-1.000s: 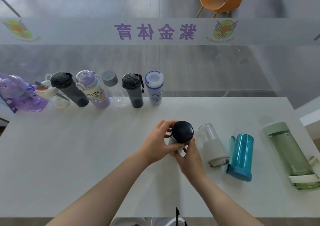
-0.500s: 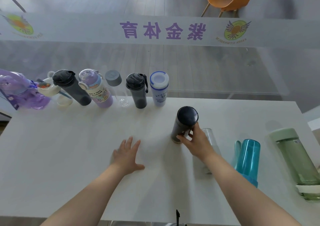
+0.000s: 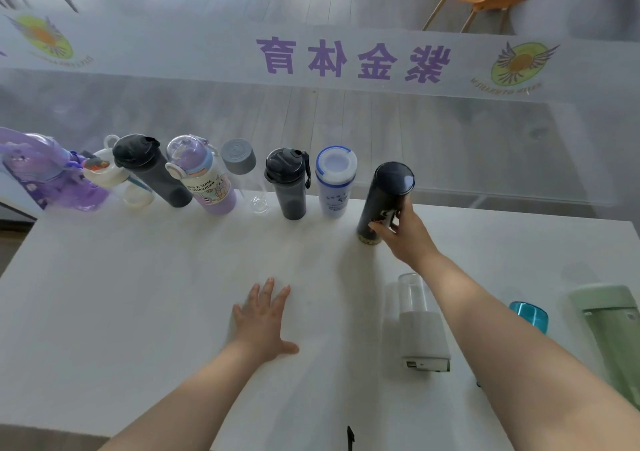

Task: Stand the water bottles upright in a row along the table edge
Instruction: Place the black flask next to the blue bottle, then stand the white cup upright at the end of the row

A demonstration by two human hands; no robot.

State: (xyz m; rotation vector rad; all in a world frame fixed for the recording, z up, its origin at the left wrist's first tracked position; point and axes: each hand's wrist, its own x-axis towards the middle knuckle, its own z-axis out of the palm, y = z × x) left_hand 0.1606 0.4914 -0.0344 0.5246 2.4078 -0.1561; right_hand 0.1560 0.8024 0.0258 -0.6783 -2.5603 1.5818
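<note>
Right hand: my right hand wraps the lower body of the dark bottle, fingers curled round it, base just at the bench surface.
Left hand: my left hand lies spread flat on the bench, holding nothing.
Dark bottle: it leans a little and sits just right of the white-and-blue bottle, at the end of the row along the far edge.
Tip risk: I judge that letting go while it leans could topple it, since it is tall and narrow.
Knock risk: sliding it leftward could bump the white-and-blue bottle and the black shaker beyond it.
Edge risk: pushing too far forward could send it off the far edge.
Arm risk: my right forearm passes above the lying clear bottle; drawing back low could roll it toward the teal bottle and green bottle.
</note>
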